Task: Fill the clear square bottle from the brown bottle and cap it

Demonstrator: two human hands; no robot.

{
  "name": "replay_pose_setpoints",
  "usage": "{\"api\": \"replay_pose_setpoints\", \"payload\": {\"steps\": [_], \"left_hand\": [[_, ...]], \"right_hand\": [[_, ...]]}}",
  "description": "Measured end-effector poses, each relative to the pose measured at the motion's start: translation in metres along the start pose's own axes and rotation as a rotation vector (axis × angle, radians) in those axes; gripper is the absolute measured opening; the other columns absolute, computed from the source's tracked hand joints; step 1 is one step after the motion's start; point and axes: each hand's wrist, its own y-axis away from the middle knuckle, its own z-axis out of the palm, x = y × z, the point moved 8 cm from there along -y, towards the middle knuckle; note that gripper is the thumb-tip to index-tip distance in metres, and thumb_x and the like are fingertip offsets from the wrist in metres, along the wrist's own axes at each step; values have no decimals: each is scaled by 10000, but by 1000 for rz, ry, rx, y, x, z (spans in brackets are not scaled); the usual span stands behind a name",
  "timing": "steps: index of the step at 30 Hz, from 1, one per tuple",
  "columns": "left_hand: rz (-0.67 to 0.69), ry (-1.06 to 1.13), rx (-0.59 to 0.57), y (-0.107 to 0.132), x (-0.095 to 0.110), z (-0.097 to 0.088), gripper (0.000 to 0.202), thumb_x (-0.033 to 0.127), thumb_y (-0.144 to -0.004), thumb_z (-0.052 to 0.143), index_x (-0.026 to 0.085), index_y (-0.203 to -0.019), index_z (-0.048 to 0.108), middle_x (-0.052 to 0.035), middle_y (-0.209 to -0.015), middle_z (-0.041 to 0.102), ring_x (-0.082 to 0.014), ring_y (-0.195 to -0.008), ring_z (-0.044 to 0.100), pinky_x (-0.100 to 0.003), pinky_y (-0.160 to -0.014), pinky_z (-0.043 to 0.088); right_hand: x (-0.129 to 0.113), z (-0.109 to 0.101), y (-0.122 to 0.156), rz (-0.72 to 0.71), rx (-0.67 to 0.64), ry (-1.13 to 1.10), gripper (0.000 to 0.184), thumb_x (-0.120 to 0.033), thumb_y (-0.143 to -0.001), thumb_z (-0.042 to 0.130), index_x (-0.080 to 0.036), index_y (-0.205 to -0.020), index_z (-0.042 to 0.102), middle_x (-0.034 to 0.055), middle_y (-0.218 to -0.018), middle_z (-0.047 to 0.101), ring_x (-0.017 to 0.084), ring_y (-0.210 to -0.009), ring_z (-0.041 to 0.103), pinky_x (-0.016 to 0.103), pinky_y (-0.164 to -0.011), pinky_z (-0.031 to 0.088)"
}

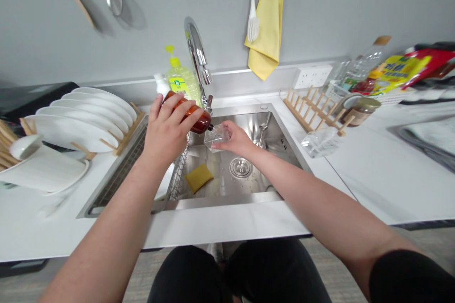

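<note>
My left hand [173,120] is wrapped around an amber-brown bottle [202,122], tilted with its dark tip down to the right. That tip sits at the upper edge of a small clear container [215,138], which looks square-sided. My right hand [234,138] grips the container from the right, between thumb and fingers, above the sink [227,184]. Whether any liquid runs between the two cannot be made out. On the sink floor below lies a yellow sponge [199,178], left of the drain [241,167].
Behind my hands rise the faucet [195,42] and a yellow-green pump bottle [183,80]. White plates [78,123] stand in a rack at left, beside a utensil holder [42,170]. A wooden peg rack [313,111] and a jar [360,111] are at right. A yellow cloth [266,33] hangs behind.
</note>
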Motion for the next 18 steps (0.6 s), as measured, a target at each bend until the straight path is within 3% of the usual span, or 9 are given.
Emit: {"api": "replay_pose_setpoints", "payload": {"steps": [5, 9, 18], "left_hand": [[89, -66, 13, -4, 8, -19, 614, 100, -1063, 650, 407, -1593, 691, -36, -1686, 705, -362, -1703, 514, -701, -1490, 237], [112, -60, -71, -11, 14, -32, 567, 65, -1101, 591, 351, -1582, 678, -10, -1719, 676, -320, -1732, 467, -701, -1504, 186], [169, -132, -125, -22, 22, -48, 568, 38, -1070, 581, 308, -1561, 672, -29, -1696, 688, -329, -1719, 471, -686, -1503, 199]], "right_hand": [[-14, 3, 4, -47, 22, 18, 674, -530, -679, 1092, -286, -1120, 645, 16, -1136, 785, 303, -1069, 773, 494, -990, 621], [-23, 5, 8, -57, 20, 1, 673, -537, -691, 1089, -286, -1144, 659, 29, -1151, 795, 310, -1076, 779, 504, -988, 623], [-35, 5, 11, -88, 29, -16, 691, -612, -685, 1094, -283, -1130, 681, 39, -1174, 822, 319, -1047, 781, 526, -975, 633]]}}
